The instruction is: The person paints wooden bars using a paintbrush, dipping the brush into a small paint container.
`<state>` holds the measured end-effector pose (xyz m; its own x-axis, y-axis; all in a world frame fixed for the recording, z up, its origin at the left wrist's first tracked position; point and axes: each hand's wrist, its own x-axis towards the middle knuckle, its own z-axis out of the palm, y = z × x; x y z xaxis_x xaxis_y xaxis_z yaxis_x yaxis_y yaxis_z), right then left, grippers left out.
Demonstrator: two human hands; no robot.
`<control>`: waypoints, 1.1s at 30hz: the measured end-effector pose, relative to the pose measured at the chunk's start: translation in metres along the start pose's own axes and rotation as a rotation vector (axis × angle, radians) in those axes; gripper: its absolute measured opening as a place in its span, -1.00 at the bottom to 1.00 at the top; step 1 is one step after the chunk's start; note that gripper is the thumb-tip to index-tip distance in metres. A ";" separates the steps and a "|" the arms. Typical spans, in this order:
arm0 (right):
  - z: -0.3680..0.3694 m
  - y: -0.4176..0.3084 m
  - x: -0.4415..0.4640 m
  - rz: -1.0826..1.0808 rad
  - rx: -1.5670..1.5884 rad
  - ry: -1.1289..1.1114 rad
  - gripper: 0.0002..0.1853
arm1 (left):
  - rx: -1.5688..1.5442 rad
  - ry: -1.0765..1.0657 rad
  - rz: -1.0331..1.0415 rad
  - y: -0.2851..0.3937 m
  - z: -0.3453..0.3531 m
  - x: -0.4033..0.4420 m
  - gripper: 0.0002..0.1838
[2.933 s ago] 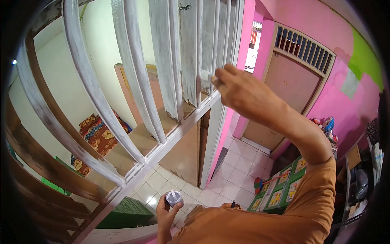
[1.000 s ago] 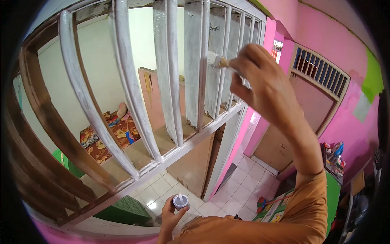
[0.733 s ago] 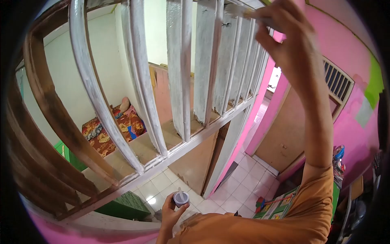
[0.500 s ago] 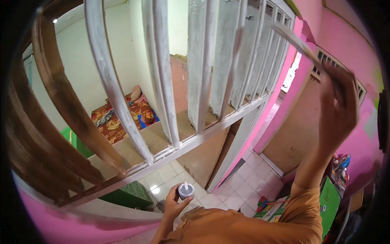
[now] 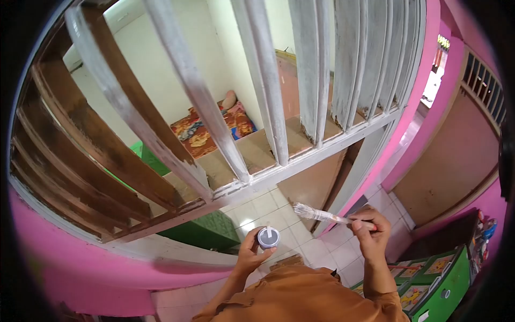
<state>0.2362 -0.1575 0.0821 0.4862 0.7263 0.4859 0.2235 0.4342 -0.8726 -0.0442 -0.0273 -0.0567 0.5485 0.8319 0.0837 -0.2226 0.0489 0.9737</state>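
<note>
My left hand (image 5: 252, 255) is closed around a small round container (image 5: 269, 237) with a white rim and greyish contents. A pale strip lies across its top. To the right, my right hand (image 5: 372, 231) grips a paintbrush (image 5: 335, 217) by its handle. Its white-coated bristles point left, above the container's right side and apart from it. Ahead of me stands a row of upright slats (image 5: 261, 80) over a ledge. White paint covers several of them unevenly. Toward the left, a slat (image 5: 115, 102) has a white front edge and a brown side, and those beyond it (image 5: 88, 123) are brown.
Beyond the slats, patterned bedding (image 5: 201, 137) lies on the floor. A doorway with a brown door (image 5: 311, 188) opens below the ledge (image 5: 300, 161). At lower right stands a green drawer cabinet (image 5: 448, 290). Another brown door (image 5: 450, 150) and pink walls are to the right.
My right hand has come down from the upper right with the brush, near the container. My view has turned left. One slat that looked brown now has a white front edge.
</note>
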 end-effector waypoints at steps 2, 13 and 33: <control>0.004 0.013 -0.006 0.141 0.037 -0.018 -0.91 | -0.013 -0.019 0.012 0.001 0.004 -0.001 -0.29; 0.008 0.069 -0.014 0.272 0.219 -0.044 -0.86 | -0.027 0.014 0.013 -0.007 0.019 -0.002 -0.27; 0.034 -0.003 0.058 -0.399 0.182 -0.229 -0.67 | -0.073 0.102 -0.016 -0.006 0.032 -0.003 -0.24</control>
<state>0.2351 -0.0988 0.1144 0.1898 0.5740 0.7966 0.1935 0.7735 -0.6035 -0.0192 -0.0478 -0.0562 0.4681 0.8827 0.0425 -0.2743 0.0994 0.9565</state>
